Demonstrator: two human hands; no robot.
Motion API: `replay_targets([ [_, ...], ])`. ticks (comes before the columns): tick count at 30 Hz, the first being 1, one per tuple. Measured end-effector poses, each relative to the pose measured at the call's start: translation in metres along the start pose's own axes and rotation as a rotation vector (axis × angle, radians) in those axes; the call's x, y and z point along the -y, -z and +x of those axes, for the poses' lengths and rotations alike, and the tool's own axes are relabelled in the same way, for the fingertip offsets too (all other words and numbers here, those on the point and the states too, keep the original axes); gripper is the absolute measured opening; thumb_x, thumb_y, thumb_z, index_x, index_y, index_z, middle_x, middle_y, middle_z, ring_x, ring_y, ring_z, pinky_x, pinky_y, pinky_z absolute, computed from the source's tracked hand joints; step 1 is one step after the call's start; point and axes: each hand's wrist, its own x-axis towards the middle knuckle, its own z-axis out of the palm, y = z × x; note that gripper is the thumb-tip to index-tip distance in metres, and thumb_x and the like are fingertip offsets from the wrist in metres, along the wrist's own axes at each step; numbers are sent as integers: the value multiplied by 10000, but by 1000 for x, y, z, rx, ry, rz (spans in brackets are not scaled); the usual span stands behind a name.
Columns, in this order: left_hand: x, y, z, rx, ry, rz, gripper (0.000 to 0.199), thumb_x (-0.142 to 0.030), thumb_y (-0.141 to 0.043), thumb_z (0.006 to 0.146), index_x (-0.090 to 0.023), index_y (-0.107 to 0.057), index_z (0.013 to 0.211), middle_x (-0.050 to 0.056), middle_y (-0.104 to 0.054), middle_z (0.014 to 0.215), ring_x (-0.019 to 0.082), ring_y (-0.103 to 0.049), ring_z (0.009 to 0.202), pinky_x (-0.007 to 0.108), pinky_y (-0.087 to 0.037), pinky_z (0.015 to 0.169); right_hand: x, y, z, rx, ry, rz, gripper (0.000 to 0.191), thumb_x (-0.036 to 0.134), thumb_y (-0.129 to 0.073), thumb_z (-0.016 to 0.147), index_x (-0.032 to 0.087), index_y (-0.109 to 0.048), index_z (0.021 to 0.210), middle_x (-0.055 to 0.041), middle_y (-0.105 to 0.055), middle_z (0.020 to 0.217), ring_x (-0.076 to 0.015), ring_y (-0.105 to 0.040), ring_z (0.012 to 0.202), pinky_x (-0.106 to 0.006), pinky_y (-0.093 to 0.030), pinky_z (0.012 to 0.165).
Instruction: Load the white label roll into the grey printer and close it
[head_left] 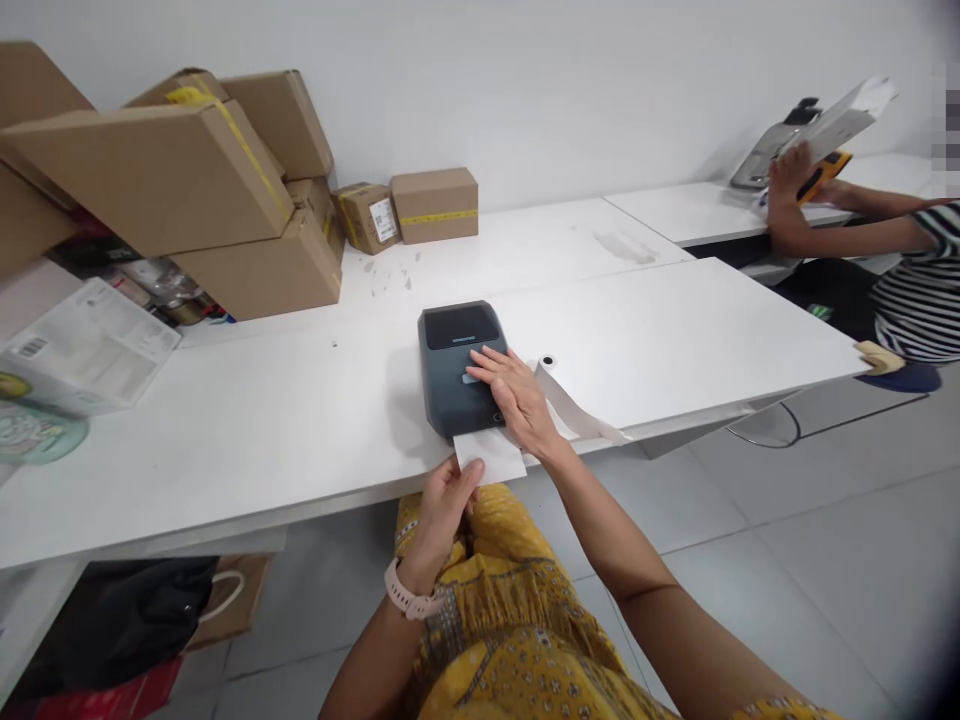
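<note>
Pinching a white paper sheet (495, 456) at the table's near edge, the left hand (448, 497) has its thumb on top; the sheet meets the near end of the dark blue-grey boxy device (454, 375), whose top right side lies under the spread, nearly flat right hand (517, 400).

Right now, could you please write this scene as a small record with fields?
left hand: left hand pinches white paper at the printer's front edge
right hand: right hand lies flat on the dark label printer
beside printer: small paper roll, partly unwound
back of desk: two small cardboard boxes
far right: person in striped top, holding white box
</note>
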Motion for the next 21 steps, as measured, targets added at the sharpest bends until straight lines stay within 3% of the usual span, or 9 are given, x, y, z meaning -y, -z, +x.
replay_targets([
  [5, -11, -15, 1, -68, 0, -81, 555, -677, -863, 624, -183, -612, 649, -45, -499, 522, 79, -395, 490, 235, -285, 478, -3, 2, 0, -1, 26, 28, 562, 522, -258, 1110, 296, -746, 1276, -43, -702, 1448, -218, -568, 1460, -540, -321, 1311],
  [11, -15, -22, -13, -77, -32, -153, 527, -622, -879, 607, -183, -587, 600, -47, -505, 510, 73, -412, 487, 225, -305, 484, -4, 3, -3, 10, 22, 32, 616, 600, -222, 1093, 309, -748, 1229, -36, -699, 1455, -227, -554, 1470, -541, -299, 1322],
  [17, -10, -23, -16, -117, -36, -154, 581, -672, -888, 550, -184, -573, 575, -46, -513, 485, 69, -418, 460, 224, -316, 471, -4, 5, -7, 30, -5, 5, 654, 658, -165, 1074, 302, -691, 1227, -47, -633, 1536, -223, -491, 1523, -526, -290, 1328],
  [21, -7, -23, -17, -152, -52, -146, 602, -690, -898, 516, -178, -591, 583, -44, -527, 488, 70, -434, 460, 220, -325, 464, -3, 5, -9, 58, 29, -85, 654, 619, -168, 1087, 274, -696, 1258, -76, -613, 1555, -235, -516, 1502, -529, -322, 1309],
])
